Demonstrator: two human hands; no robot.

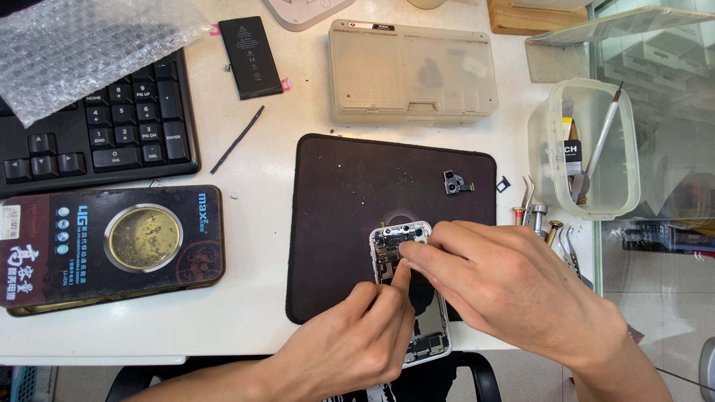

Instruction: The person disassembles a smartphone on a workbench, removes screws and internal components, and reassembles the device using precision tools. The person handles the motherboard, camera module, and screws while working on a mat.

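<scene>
An opened phone [408, 294], its back removed and its inner parts exposed, lies on a dark work mat [350, 201] near the front edge of the white tabletop [246, 313]. Both hands work over its upper end.

The left hand [357, 342] comes from below. Its index finger points up and presses on the parts inside the phone; the other fingers are curled in, holding nothing that can be seen.

The right hand [499, 279] comes from the lower right and covers the right side of the phone. Its fingers are pinched narrow at the phone's upper end, just beside the camera area; whether they hold a small part cannot be told.

A small loose camera part [454, 182] lies on the mat, well apart from the hands. Tiny screws are scattered on the mat above the phone.

A flat black battery [250, 57] and a thin black strip [237, 139] lie on the tabletop behind the mat. A keyboard [112, 123] and a dark box [112, 246] sit to the left. A beige case [413, 71] stands behind the mat, and a clear tub [588, 149] with tools is at the right.
</scene>
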